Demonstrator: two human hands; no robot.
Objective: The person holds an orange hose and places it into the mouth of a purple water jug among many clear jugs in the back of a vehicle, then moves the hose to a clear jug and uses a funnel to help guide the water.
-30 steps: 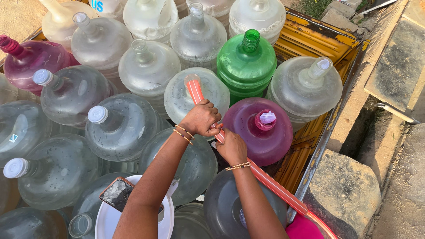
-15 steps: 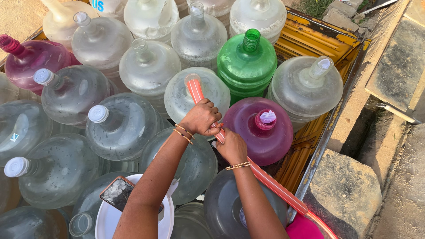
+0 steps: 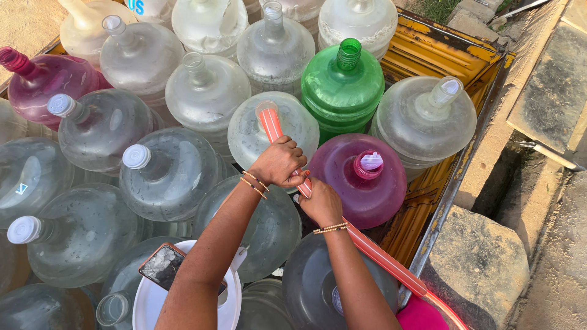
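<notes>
Hose tip sits in clear jug's mouth; left hand and right hand grip hose, unchanged since before.

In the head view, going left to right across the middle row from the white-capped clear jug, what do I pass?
White-capped clear jug → left hand on the red hose → purple jug → clear jug with capped spout → yellow cart wall → stone block.

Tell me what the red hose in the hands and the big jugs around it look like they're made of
The red hose looks like soft, translucent plastic: pale stripes run along it and it bends under both hands' grip. The left hand and right hand hold it at a clear jug. The jugs look like rigid, glossy plastic, see-through with light glints; the green jug and purple jug are tinted.
</notes>
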